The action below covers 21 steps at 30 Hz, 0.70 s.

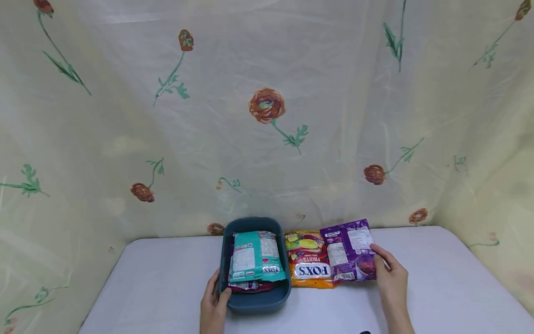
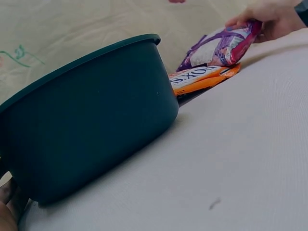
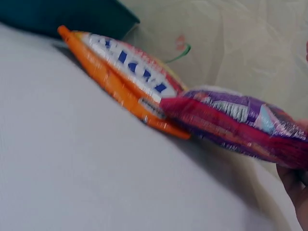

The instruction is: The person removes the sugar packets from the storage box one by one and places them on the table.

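My left hand holds the near left side of a dark blue-green plastic tub, thumb by the rim and fingers along the outer wall. A teal candy bag lies on top inside the tub, over a mostly covered dark purple bag. At the right, my right hand pinches the right edge of a purple candy bag, its printed back facing up. This bag is tilted and overlaps the right side of a red and orange Fox's fruit candy bag, which lies beside the tub.
A white-covered table carries everything. Behind it hangs a cream curtain with printed flowers, close to the tub's far end. A small dark object shows at the bottom edge of the head view, too cut off to identify.
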{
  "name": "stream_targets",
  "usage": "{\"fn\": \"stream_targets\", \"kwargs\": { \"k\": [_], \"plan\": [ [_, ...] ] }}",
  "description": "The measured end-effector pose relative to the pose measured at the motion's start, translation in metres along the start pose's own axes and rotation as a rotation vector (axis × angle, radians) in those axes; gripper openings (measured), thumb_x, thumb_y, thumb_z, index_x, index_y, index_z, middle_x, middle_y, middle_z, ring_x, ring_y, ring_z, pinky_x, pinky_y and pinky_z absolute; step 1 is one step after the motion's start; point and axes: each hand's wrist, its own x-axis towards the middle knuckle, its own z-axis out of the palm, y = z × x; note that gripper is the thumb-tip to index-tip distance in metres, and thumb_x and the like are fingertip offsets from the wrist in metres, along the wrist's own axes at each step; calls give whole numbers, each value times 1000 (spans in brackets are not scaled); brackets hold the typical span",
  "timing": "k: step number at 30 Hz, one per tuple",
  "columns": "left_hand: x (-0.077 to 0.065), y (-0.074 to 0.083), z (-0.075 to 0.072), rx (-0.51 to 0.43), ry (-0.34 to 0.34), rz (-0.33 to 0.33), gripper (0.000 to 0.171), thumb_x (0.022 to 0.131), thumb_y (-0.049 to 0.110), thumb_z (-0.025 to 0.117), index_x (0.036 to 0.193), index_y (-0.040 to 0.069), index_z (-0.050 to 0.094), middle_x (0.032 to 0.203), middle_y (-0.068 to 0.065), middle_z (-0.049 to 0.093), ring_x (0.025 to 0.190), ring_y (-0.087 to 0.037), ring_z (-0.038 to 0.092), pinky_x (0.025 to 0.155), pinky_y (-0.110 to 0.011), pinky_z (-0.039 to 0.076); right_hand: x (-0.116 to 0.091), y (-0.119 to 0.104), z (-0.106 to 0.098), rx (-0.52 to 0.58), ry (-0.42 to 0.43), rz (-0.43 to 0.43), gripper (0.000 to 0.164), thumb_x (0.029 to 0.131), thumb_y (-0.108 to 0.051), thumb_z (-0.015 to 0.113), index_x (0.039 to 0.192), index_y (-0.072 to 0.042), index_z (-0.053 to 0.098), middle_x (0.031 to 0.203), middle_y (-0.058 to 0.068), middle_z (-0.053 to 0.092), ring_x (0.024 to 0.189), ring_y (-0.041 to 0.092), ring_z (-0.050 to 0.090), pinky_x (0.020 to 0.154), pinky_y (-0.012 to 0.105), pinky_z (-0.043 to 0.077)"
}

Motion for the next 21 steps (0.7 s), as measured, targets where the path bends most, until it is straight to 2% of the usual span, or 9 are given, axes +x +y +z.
{"fn": "stream_targets", "kwargs": {
  "k": [3,6,9,12,13,15,17,19,21],
  "plan": [
    [0,0,0,0,6,-11,57,91,14,50,146,7,32,150,-20,34,140,-37,29,115,-50,27,3,7,-1,-57,-3,-20,34,97,-24,46,125,-14,62,136,7,55,104,-13,52,75,-3,40],
    [1,-1,1,-5,9,-6,57,92,15,50,145,7,33,149,-21,35,140,-36,31,115,-51,27,7,13,0,-85,3,-38,34,97,-23,45,125,-13,62,136,10,55,101,-15,51,74,-4,39],
    [0,-1,1,-10,1,0,57,92,16,50,146,7,32,149,-22,34,140,-37,30,115,-52,26,9,20,0,-114,25,-80,33,97,-19,46,123,-12,64,130,11,59,81,-15,54,62,1,41],
    [-1,0,2,-15,-3,3,58,93,16,50,146,6,30,150,-23,33,140,-38,29,115,-51,27,12,25,1,-162,45,-133,32,96,-16,45,121,-12,65,115,13,64,60,-9,46,48,12,37],
    [-1,0,2,-17,-4,1,58,93,16,50,147,6,30,150,-23,32,140,-38,29,115,-51,27,13,26,1,-183,51,-151,32,96,-15,45,121,-12,65,112,12,65,59,-5,44,48,14,36],
    [-1,1,2,-17,-2,-1,58,93,16,50,147,6,30,150,-22,32,140,-38,29,114,-50,29,15,27,3,-216,53,-176,32,97,-15,44,121,-12,65,111,12,65,66,2,46,52,15,36],
    [-1,1,2,-9,-1,-6,58,93,17,49,147,6,29,151,-22,31,140,-38,29,114,-50,30,15,28,4,-234,54,-197,32,96,-14,44,120,-12,65,117,13,65,81,7,52,63,12,38],
    [-1,1,2,-4,-1,-8,58,93,17,49,147,7,30,151,-22,31,140,-38,29,113,-49,31,15,29,5,-255,58,-216,32,96,-13,44,120,-11,65,123,13,63,94,12,52,72,9,36],
    [0,1,1,1,1,-8,57,93,16,49,147,7,31,150,-21,32,140,-37,29,113,-49,32,14,29,7,-267,58,-234,32,96,-11,43,120,-10,65,124,14,63,97,17,53,75,11,36]
  ]
}}
